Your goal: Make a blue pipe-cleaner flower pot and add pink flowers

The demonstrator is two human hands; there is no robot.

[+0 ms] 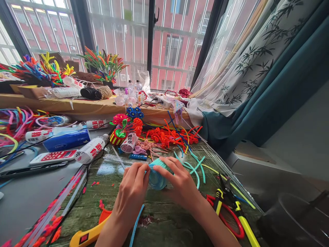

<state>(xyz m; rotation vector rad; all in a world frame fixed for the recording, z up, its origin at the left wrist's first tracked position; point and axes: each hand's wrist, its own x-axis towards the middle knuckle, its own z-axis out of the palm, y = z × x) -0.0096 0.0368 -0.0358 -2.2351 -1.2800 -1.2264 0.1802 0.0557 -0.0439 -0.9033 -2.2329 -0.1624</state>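
Note:
Over the middle of the table, both hands hold a plastic bottle piece (157, 180) wrapped in turquoise pipe cleaner, its clear round end facing me. My left hand (132, 187) pinches the wrapping at the left rim with thumb and fingers. Curled over the top and right side is my right hand (181, 181), its fingers closed around the piece. Loose turquoise pipe cleaners (197, 168) lie just beyond the right hand. A blue pipe cleaner (136, 224) rests on the table beside my left forearm.
Pliers (226, 195) and red-handled scissors (238, 230) lie at right. A yellow utility knife (86, 236) is partly under my left forearm. Behind stand a striped flower pot (117, 138), a labelled bottle (130, 142) and red pipe-cleaner pieces (167, 136). A calculator (55, 157) sits left.

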